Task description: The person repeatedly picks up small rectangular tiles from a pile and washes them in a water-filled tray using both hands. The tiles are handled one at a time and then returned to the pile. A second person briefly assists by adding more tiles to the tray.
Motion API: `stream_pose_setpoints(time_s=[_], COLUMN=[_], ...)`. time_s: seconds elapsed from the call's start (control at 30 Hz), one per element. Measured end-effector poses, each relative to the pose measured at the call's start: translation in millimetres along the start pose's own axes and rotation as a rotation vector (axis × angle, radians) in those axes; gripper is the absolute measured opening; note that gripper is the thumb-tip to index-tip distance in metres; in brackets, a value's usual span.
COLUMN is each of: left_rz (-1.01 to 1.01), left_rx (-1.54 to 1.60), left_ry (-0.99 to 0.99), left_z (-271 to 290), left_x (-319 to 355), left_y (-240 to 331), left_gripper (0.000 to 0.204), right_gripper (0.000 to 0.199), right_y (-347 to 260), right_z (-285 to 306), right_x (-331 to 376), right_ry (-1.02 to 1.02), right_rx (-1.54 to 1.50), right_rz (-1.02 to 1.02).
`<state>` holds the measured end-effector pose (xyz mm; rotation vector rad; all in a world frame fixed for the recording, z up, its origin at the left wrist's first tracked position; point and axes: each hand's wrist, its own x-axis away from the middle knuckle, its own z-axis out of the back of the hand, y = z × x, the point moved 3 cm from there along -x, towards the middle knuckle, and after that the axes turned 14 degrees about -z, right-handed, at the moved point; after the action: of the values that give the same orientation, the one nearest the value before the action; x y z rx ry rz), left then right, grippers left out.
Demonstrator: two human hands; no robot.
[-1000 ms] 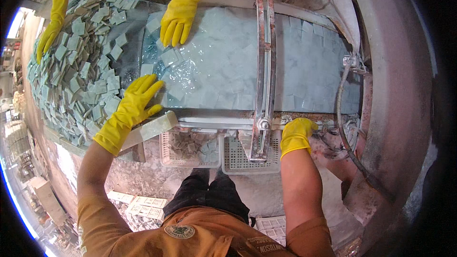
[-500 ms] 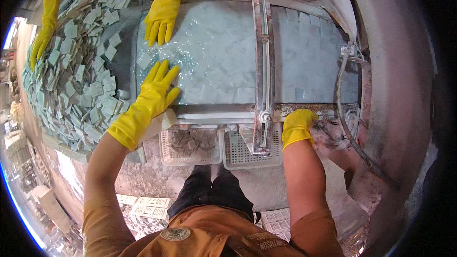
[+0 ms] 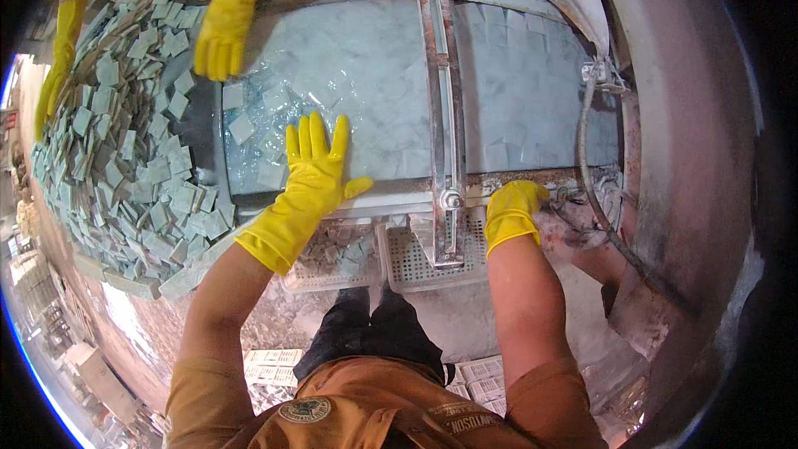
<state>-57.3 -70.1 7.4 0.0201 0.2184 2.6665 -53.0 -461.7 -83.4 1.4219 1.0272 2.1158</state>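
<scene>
My left hand (image 3: 314, 170), in a yellow rubber glove, lies flat with fingers apart over small square pale-green tiles (image 3: 241, 129) on a wet conveyor bed (image 3: 374, 75). It holds nothing. My right hand (image 3: 514, 209), gloved alike, rests at the machine's near rim (image 3: 486, 189), right of the metal crossbar (image 3: 440, 75). Its fingers are curled together; what they grip, if anything, is hidden. Milky water covers the tiles on the bed. Left of it a large heap of loose tiles (image 3: 141, 158) is piled up.
Across the bed, another person's yellow-gloved hand (image 3: 223, 37) hangs over its left end, and the other glove (image 3: 56, 75) is beside the heap. Below the rim are white perforated baskets (image 3: 416, 270), the left one holding broken pieces. A flexible hose (image 3: 586, 141) runs down at the right.
My left hand has moved right along the near side of the bed. The other person's hand has drawn left toward the heap. My right hand stays at the rim. The view has shifted slightly.
</scene>
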Motion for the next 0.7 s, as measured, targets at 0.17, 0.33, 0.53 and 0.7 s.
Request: stream_pose_setpoints(time_s=[0.17, 0.33, 0.53, 0.7], left_rz=[-0.188, -0.366, -0.493, -0.424], left_rx=[0.076, 0.124, 0.048, 0.176], left_ry=[-0.060, -0.001, -0.072, -0.032], left_z=[35.5, 27.9, 7.8, 26.1], left_x=[-2.7, 12.2, 3.2, -28.3], left_y=[-30.7, -26.4, -7.4, 14.7], left_gripper=[0.080, 0.064, 0.062, 0.068], right_gripper=[0.045, 0.046, 0.044, 0.053], right_y=[17.8, 16.0, 0.1, -7.2], right_z=[11.2, 20.1, -20.4, 0.0], right_x=[33.6, 36.1, -10.7, 10.2], right_ry=[0.053, 0.045, 0.074, -0.034], right_rx=[0.070, 0.157, 0.145, 0.225], right_rz=[0.045, 0.092, 0.046, -0.004])
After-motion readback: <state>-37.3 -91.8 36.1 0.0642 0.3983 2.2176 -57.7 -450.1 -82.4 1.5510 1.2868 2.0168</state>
